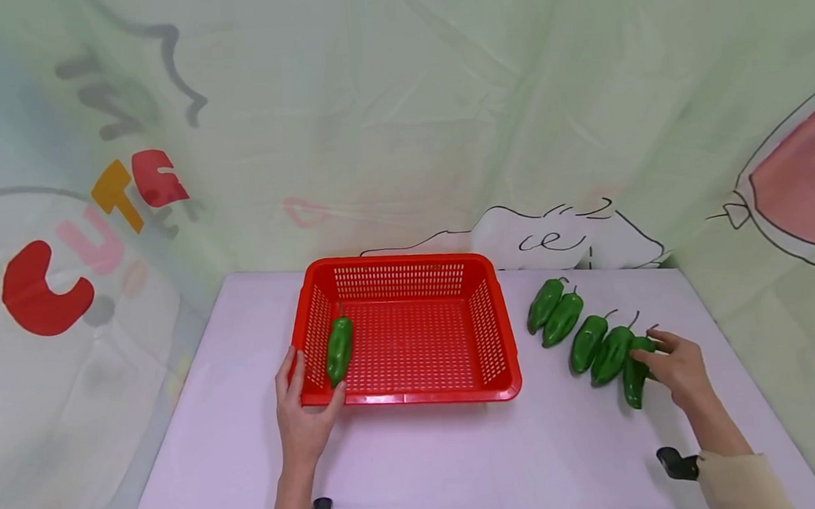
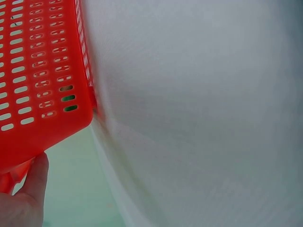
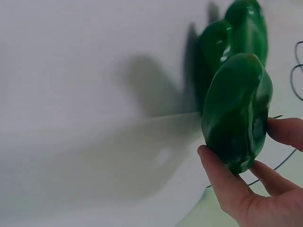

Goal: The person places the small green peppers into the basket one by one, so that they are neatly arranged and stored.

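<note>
A red plastic basket (image 1: pixel 417 398) with slotted walls stands on the table, one green pepper (image 1: pixel 339 347) lying along its left side. My left hand (image 1: pixel 306 427) grips the basket's near left corner, thumb at the front rim and fingers at the left side. In the left wrist view a digit presses against the basket's rim (image 2: pixel 57 135). Over on the right, my right hand (image 1: pixel 683 368) pinches a green pepper (image 3: pixel 236 113) between thumb and fingers. This pepper is the rightmost of a row; its neighbour (image 1: pixel 612 357) lies right beside it.
Several more green peppers lie right of the basket, among them a far pair (image 1: pixel 561 319) and another (image 1: pixel 588 344) nearer. A printed cloth backdrop (image 1: pixel 385 130) rises behind the pale table (image 1: pixel 465 463) and at both sides.
</note>
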The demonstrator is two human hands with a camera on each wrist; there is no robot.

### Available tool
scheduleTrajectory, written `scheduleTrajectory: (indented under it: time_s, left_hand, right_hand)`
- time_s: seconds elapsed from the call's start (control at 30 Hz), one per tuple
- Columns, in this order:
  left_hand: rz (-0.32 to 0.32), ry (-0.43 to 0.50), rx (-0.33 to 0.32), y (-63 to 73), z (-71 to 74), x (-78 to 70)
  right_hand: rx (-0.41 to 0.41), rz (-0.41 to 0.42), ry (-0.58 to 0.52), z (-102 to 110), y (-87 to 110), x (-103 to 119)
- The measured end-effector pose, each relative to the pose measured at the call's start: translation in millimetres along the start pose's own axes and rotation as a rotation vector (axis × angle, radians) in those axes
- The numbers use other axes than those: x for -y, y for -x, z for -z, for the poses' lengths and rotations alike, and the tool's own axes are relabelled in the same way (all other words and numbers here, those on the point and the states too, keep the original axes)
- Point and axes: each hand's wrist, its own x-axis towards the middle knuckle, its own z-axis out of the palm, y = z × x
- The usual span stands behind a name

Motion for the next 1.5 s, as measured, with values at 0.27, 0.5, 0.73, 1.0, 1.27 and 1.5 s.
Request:
scheduleTrajectory:
  time_s: [0.27,0.5,0.73,1.0,1.27,1.5]
  left_hand:
    - [0.001,0.000,-0.002,1.2,1.2,1.0]
    - [-0.001,0.003,-0.007,1.5,2.0,0.8]
    - [0.006,0.007,-0.008,2.1,2.0,1.5]
    - [0.005,0.013,-0.002,1.5,1.1,3.1]
    - [0.005,0.006,0.002,1.3,0.2,2.1]
    - [-0.005,0.011,0.000,0.8,-1.1,1.9]
  right_hand:
    - [0.028,0.006,-0.085,-3,6.8,38]
    - [0.070,0.083,-0.084,-15,7.7,73]
    - [0.124,0.139,-0.112,-29,6.8,102]
    - [0.168,0.194,-0.141,-52,9.9,142]
    - [0.217,0.248,-0.170,-81,12.0,179]
    - [0.267,0.226,-0.215,-111,12.2,203]
